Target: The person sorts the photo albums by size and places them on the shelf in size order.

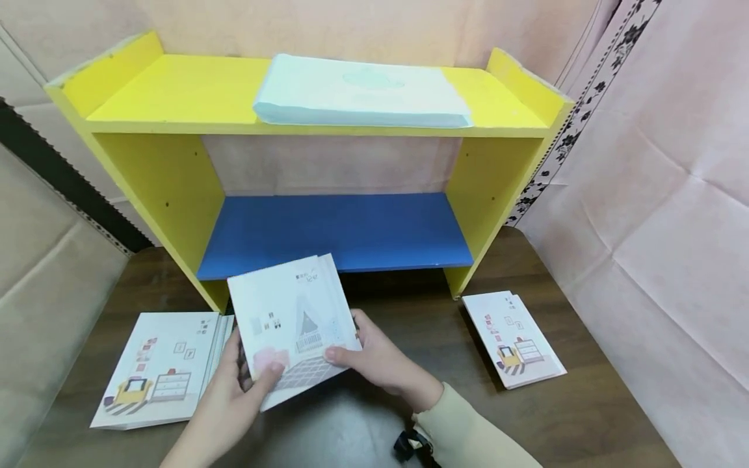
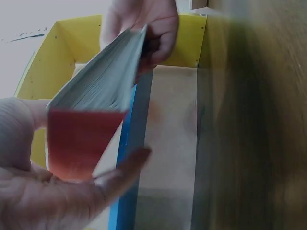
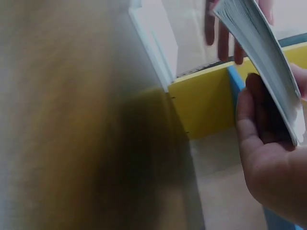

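Between both hands is a white book [image 1: 292, 325] with a pale tower drawing on its cover, tilted above the table before the shelf. My left hand [image 1: 234, 396] grips its lower left corner, thumb on the cover and fingers behind. On the opposite edge, my right hand [image 1: 386, 361] pinches it with the thumb on the front. The left wrist view shows the page edges and a red panel [image 2: 81, 143] of the book [image 2: 103, 79]. In the right wrist view, the right hand's fingers curl under the book [image 3: 261, 62].
A yellow shelf unit [image 1: 158, 175] with a blue board [image 1: 339, 227] stands at the back of the brown table [image 1: 445, 403]. Further white books lie at left [image 1: 158, 370] and right [image 1: 515, 341]. A pale blue packet [image 1: 363, 94] rests on the top shelf.
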Demonstrator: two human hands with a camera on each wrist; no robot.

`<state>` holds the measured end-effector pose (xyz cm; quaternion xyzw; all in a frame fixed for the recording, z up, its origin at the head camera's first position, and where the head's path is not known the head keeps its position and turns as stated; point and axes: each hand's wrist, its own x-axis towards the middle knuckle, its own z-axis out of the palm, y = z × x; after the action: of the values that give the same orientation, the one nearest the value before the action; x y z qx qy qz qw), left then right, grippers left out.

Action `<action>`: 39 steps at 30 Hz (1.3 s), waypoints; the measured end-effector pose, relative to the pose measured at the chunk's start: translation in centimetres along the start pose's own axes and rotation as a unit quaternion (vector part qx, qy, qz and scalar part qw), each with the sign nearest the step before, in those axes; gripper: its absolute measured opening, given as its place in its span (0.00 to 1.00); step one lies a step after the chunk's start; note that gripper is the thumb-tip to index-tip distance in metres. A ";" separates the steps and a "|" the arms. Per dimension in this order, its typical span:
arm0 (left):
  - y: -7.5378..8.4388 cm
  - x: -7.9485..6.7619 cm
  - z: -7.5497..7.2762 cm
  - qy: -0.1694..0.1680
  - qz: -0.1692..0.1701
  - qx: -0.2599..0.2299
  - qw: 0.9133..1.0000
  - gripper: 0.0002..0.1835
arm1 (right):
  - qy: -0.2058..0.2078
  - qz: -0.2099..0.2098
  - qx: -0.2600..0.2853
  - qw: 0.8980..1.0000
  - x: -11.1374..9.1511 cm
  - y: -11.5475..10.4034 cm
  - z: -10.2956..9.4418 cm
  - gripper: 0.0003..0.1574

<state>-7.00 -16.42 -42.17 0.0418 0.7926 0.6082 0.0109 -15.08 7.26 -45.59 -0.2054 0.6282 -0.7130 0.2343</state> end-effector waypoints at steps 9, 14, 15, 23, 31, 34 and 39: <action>-1.3 2.4 0.5 -0.039 0.021 -0.115 0.992 0.26 | 0.067 -0.030 -0.044 0.996 2.7 -1.8 -0.1 0.32; -1.1 3.3 0.1 0.006 -0.006 -0.150 0.989 0.26 | 0.047 -0.045 -0.050 0.997 4.3 -2.5 0.4 0.27; -1.0 3.5 0.0 0.014 -0.009 -0.162 0.987 0.26 | 0.035 -0.046 -0.050 0.997 4.5 -2.6 0.5 0.26; -0.7 4.8 -2.1 0.073 -0.003 -0.224 0.972 0.27 | -0.020 0.011 -0.087 0.996 5.8 -4.1 1.5 0.18; -1.2 7.0 -4.5 0.062 -0.022 -0.323 0.944 0.29 | 0.075 0.035 -0.056 0.995 8.6 -4.2 3.4 0.16; -1.5 7.9 -5.0 0.047 -0.023 -0.364 0.930 0.29 | 0.101 0.036 -0.070 0.992 9.5 -3.9 4.0 0.14; -1.7 8.8 -4.9 0.042 -0.036 -0.391 0.919 0.27 | 0.150 0.036 -0.104 0.982 10.6 -3.4 5.0 0.13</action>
<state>-16.19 -20.91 -42.25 -0.0202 0.4921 0.8702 0.0149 -20.94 -2.66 -41.57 -0.0961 0.7343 -0.6573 0.1401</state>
